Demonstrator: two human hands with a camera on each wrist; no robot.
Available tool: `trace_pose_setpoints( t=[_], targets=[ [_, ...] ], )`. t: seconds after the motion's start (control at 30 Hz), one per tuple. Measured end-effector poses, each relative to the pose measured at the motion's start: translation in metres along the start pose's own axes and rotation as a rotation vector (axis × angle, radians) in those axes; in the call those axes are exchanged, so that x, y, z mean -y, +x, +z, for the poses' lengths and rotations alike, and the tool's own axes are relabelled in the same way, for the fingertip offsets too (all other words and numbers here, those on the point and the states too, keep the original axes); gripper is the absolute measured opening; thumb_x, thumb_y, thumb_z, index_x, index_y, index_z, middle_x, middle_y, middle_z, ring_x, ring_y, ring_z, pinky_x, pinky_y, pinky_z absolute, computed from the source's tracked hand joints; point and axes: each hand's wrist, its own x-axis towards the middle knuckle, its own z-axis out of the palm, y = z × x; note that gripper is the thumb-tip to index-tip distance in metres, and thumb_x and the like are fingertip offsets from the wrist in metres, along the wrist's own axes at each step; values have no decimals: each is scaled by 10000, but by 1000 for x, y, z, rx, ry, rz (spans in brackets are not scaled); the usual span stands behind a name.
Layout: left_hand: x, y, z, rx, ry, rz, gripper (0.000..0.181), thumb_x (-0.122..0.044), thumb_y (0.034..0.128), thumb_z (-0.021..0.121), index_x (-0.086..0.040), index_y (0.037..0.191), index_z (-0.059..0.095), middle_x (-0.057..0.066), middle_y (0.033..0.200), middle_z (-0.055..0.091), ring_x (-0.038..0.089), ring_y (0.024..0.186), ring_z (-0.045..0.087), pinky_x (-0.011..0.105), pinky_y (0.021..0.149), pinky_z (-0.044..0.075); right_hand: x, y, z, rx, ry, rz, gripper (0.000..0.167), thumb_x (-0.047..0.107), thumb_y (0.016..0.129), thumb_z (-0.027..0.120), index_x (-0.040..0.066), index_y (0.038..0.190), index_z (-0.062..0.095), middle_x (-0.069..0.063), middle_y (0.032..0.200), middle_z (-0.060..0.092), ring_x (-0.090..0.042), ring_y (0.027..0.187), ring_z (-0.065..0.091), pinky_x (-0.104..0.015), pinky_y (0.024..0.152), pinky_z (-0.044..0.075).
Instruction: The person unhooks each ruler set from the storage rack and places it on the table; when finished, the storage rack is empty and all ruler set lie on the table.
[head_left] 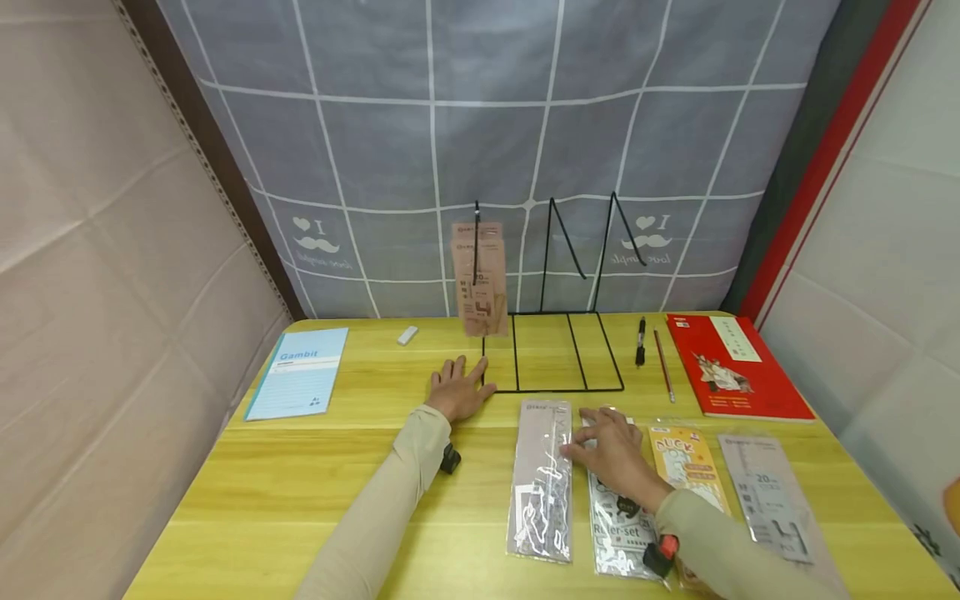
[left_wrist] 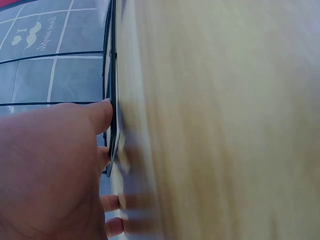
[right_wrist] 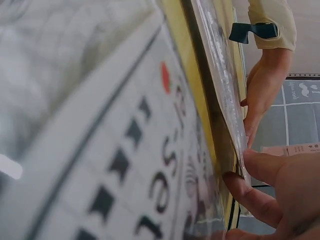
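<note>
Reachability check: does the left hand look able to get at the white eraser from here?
Probably yes: the white eraser lies near the left hand, with only bare tabletop visible between them.

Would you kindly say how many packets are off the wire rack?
4: the leftmost pinkish packet, the white Ruler-set packet under the right hand, the orange DUCK packet beside it, and the rightmost pinkish packet. Others may be hidden.

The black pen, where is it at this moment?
In the head view, the black pen lies right of centre, between the wire rack and the pencil.
</note>
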Motion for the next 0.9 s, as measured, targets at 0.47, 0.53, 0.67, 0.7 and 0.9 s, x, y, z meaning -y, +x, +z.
trace_pose_setpoints(
  t=[0.47, 0.53, 0.67, 0.7, 0.9],
  targets=[
    [-2, -1, 0, -10, 11, 3, 646, -568, 1097, 343, -312, 1674, 207, 163, 1736, 142, 410, 1593, 153, 620, 1250, 185, -1, -2, 8, -95, -102, -42, 151, 300, 842, 864, 158, 859, 817, -287, 1524, 509, -553, 1478, 314, -772, 1130, 145],
    [-2, -1, 1, -8, 13, 2, 647, -570, 1097, 345, -316, 1674, 202, 161, 1737, 141, 413, 1593, 154, 621, 1251, 184, 2, -4, 4, -93, -97, -46, 169, 292, 854, 856, 144, 927, 818, -284, 1535, 496, -546, 1482, 310, -763, 1134, 150],
    [-1, 0, 1, -1, 6, 1, 649, -570, 1097, 340, -315, 1676, 195, 160, 1740, 129, 421, 1595, 140, 627, 1256, 168, 10, -5, -11, -108, -84, -71, 286, 273, 886, 834, 103, 1112, 793, -273, 1541, 495, -533, 1462, 354, -733, 1121, 218],
    [-1, 0, 2, 1, 6, -1, 648, -569, 1098, 337, -315, 1676, 190, 160, 1741, 125, 421, 1597, 136, 626, 1258, 164, 12, -4, -16, -118, -80, -74, 323, 270, 896, 826, 89, 1158, 776, -273, 1540, 496, -534, 1453, 367, -729, 1113, 234],
    [1, 3, 4, 9, -6, -5, 650, -550, 1103, 339, -300, 1680, 175, 167, 1744, 97, 426, 1603, 106, 628, 1269, 129, 3, 19, -49, -161, -78, -21, 595, 356, 952, 759, -12, 1397, 613, -296, 1565, 449, -550, 1445, 358, -749, 1133, 209]
  ],
)
